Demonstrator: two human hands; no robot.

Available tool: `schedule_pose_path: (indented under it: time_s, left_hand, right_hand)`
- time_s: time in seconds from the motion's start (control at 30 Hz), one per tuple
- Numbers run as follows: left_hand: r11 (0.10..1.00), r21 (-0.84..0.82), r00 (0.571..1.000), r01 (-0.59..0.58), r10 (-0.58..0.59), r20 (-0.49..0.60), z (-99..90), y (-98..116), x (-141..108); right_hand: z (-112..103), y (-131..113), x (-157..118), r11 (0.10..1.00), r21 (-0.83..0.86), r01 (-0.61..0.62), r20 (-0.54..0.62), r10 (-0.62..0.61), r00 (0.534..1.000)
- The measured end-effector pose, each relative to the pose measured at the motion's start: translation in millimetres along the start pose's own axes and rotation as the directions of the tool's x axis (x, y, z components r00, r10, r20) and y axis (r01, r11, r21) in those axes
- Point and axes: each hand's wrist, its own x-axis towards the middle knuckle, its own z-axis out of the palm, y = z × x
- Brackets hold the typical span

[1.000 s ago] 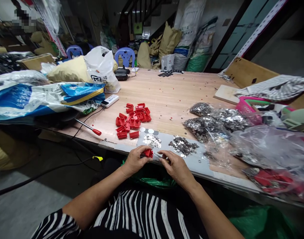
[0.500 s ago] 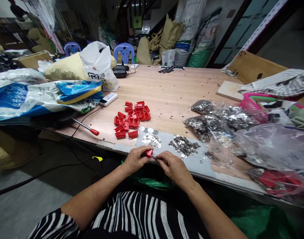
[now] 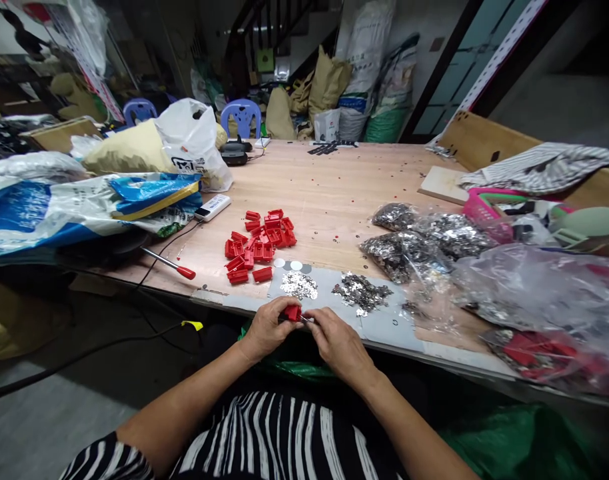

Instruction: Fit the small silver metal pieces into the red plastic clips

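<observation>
- The red piece (image 3: 293, 312) was in your left hand (image 3: 268, 329), pinched between fingers and thumb just above the near edge of the worktop (image 3: 334, 200).
- Your right hand (image 3: 340, 343) had a narrow grip on a thin metal tool (image 3: 305, 319), whose far end met or almost met the red piece at three o'clock; the exact contact was too small to tell.
- That brought both hands close together around one piece, so a steady left grip seemed to matter most.
- From there, bright metal pieces (image 3: 299, 285) lay at twelve o'clock, darker metal pieces (image 3: 362, 293) between two and three, both on a grey sheet (image 3: 384, 327).
- A pile of red parts (image 3: 264, 240) sat at eleven, a red-handled rod (image 3: 186, 273) at ten.
- Clear bags of metal pieces (image 3: 397, 257) rested at two.
- Beyond the worktop, a purple chair (image 3: 242, 117) and tan sacks (image 3: 329, 83) stood around twelve.
</observation>
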Motion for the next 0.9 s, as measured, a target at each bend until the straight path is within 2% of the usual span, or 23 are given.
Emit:
schedule_pose_path:
  time_s: [0.07, 0.13, 0.2, 0.27, 0.33, 0.43, 0.53, 0.67, 0.77, 0.9]
  left_hand:
    - [0.997, -0.071, 1.000, 0.014, -0.016, -0.018, -2.0, 5, -4]
    - [0.973, -0.218, 0.996, 0.069, -0.080, -0.042, -3.4, 11, -9]
    - [0.888, -0.436, 0.980, 0.148, -0.192, -0.059, -4.0, 18, -12]
    - [0.716, -0.663, 0.950, 0.218, -0.312, -0.024, -3.9, 26, -14]
    - [0.496, -0.824, 0.919, 0.274, -0.387, 0.073, -3.1, 32, -15]
    - [0.222, -0.916, 0.887, 0.333, -0.405, 0.224, -1.1, 36, -16]
    - [0.068, -0.940, 0.859, 0.334, -0.431, 0.274, 1.4, 37, -18]
    - [-0.034, -0.942, 0.827, 0.333, -0.470, 0.309, 3.8, 40, -19]
    - [-0.050, -0.944, 0.823, 0.325, -0.477, 0.309, 4.8, 43, -19]
    - [-0.062, -0.940, 0.811, 0.335, -0.489, 0.321, 6.7, 43, -20]
  right_hand:
    - [-4, 5, -4, 0.991, 0.123, 0.047, -0.039, -0.042, 0.998]
    - [-8, 8, -8, 0.972, 0.228, 0.055, -0.054, -0.044, 0.998]
    - [-13, 8, -11, 0.953, 0.302, 0.015, -0.008, -0.014, 1.000]
    - [-18, 4, -13, 0.937, 0.349, -0.014, 0.061, -0.007, 0.998]
    - [-21, -3, -13, 0.927, 0.376, -0.002, 0.099, -0.038, 0.994]
    - [-24, -14, -11, 0.929, 0.370, 0.026, 0.109, -0.071, 0.992]
    - [-24, -19, -10, 0.941, 0.337, 0.035, 0.099, -0.072, 0.993]
    - [-23, -18, -8, 0.955, 0.287, 0.072, 0.032, -0.085, 0.996]
    - [-22, -17, -8, 0.962, 0.256, 0.097, -0.024, -0.095, 0.995]
    - [-23, -16, -9, 0.959, 0.268, 0.095, 0.006, -0.101, 0.995]
